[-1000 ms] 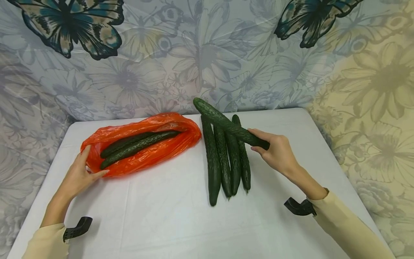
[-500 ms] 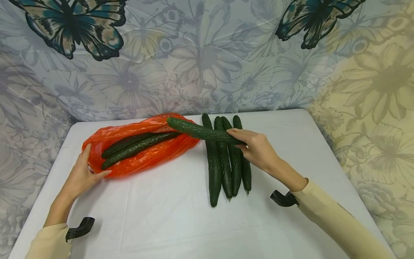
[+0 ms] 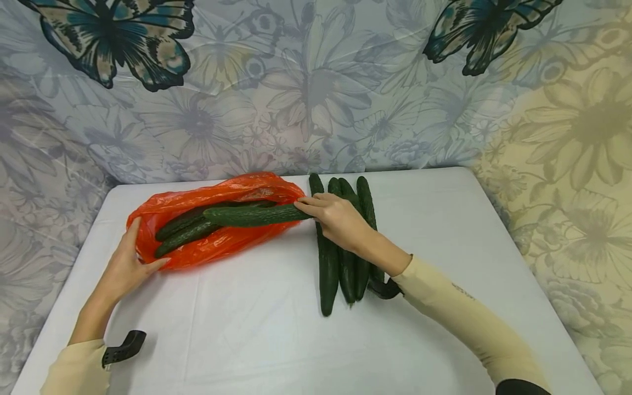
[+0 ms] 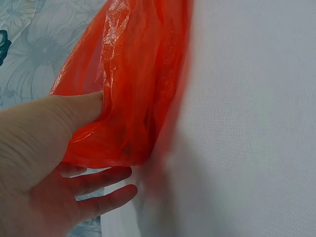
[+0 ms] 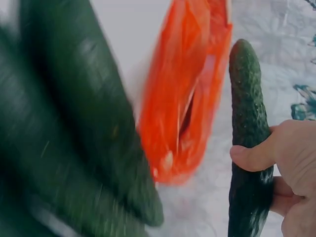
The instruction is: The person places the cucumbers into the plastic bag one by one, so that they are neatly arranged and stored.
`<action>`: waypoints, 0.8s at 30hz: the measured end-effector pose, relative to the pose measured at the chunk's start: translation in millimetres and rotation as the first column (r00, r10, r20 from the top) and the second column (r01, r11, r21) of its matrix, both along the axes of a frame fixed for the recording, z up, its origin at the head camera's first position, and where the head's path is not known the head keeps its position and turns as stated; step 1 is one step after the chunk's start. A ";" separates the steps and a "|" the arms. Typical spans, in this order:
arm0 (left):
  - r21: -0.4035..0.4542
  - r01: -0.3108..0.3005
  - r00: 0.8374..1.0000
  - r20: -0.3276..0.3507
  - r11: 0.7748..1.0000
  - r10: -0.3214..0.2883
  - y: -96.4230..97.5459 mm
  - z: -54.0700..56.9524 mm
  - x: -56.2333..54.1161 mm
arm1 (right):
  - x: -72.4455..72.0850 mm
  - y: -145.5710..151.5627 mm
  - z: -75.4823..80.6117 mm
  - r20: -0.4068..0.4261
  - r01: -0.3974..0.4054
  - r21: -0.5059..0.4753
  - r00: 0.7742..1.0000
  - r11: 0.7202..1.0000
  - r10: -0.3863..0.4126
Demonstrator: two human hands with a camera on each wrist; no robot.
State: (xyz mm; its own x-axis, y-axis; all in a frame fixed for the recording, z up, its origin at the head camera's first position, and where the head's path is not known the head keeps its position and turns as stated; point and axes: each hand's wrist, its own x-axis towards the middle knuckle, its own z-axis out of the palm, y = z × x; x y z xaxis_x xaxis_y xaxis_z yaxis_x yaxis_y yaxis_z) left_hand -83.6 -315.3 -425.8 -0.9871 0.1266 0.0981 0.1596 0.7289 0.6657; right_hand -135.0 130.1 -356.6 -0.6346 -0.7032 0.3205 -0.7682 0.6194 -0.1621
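Observation:
My right hand [image 3: 339, 219] grips one end of a dark green cucumber [image 3: 254, 215]. Its free end reaches left over the mouth of a red plastic bag [image 3: 212, 253], above two cucumbers [image 3: 182, 241] lying inside. In the right wrist view, the thumb and fingers wrap round the held cucumber [image 5: 245, 94]. My left hand [image 3: 118, 266] holds the left end of the bag, its thumb and fingers spread to either side of it. The left wrist view shows the thumb against the bag film [image 4: 133, 98] and the other fingers below.
Several more cucumbers [image 3: 328, 269] lie side by side on the white table [image 3: 237, 329], partly under my right forearm. A floral cloth with butterflies [image 3: 316, 93] hangs behind the table. Each wrist carries a black camera mount [image 3: 125, 346].
My right hand has carried the cucumber left, from above the row of cucumbers to over the bag, and it now lies nearly level across the view. The left hand stays at the bag.

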 end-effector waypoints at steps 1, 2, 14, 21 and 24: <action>0.000 -0.001 1.000 0.002 1.000 0.001 -0.5 0.3 0.5 | -1.7 -6.9 -1.6 0.008 -0.009 0.007 1.000 1.000 0.009; -0.003 -0.002 1.000 0.007 1.000 0.002 -0.9 0.8 0.8 | -3.5 -13.7 -3.4 0.019 -0.016 0.013 1.000 1.000 0.016; -0.072 -0.010 0.999 0.039 0.997 0.013 -0.7 -0.5 0.6 | -18.2 -65.8 -20.9 0.129 -0.048 0.063 0.991 0.997 0.039; -0.017 0.000 0.999 0.035 1.000 0.000 -1.3 -1.2 0.7 | -24.3 -93.9 -27.3 0.228 -0.070 0.129 0.973 0.989 0.039; 0.014 0.004 1.000 0.024 1.000 -0.004 -1.3 -1.9 0.0 | -27.9 -105.6 -30.0 0.242 -0.083 0.131 0.969 0.988 0.049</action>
State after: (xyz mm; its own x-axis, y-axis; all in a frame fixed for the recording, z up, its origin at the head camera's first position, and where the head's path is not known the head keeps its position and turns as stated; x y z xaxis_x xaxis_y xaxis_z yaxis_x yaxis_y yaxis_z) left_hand -83.6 -316.6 -427.6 -0.9887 0.1296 0.0757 0.1463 0.7191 0.6793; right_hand -163.0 24.5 -386.6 -0.6316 -0.7728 0.0622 -0.7577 0.5982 -0.2610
